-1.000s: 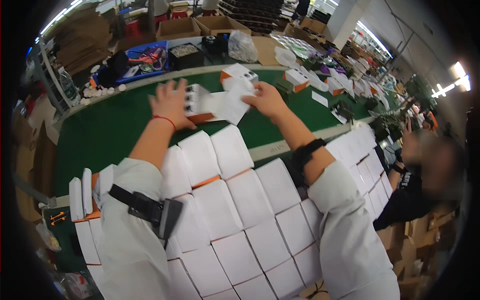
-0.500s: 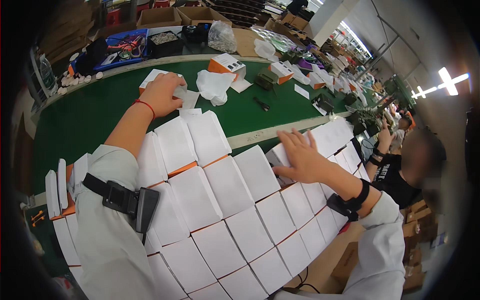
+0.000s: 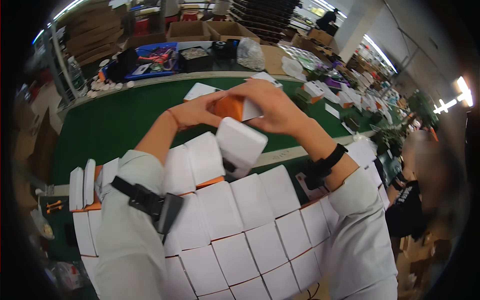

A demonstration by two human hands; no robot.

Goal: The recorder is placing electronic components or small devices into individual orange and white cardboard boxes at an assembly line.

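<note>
1. Both hands have shifted: the right hand [image 3: 275, 102], spread half a second ago over the rows of flat white cardboard boxes with orange sides [image 3: 220, 255], is now at the right side of an orange-and-white cardboard box [image 3: 230, 107]. Meanwhile the left hand [image 3: 195, 110] has let go of a box lying farther off and closed in on this one's left side.
2. That held box is between the two hands, over the smooth green worktop [image 3: 125, 117], with the rows on its near side. Each hand is curved narrowly round it; the exact contact of the right fingertips is hidden.
3. Just on the near side of the held box, a tilted white panel with rounded corners [image 3: 242, 140] now stands out from the rows. It looks like the box's open lid, but blur hides any join.
4. This means the work has drawn together: two hands, busy in separate places, now share one box. Whether anything is inside it, I cannot tell.
5. Just beyond the held box, to its left, lies a white carton with dark printing [image 3: 201, 90], partly covered by the hands.
</note>
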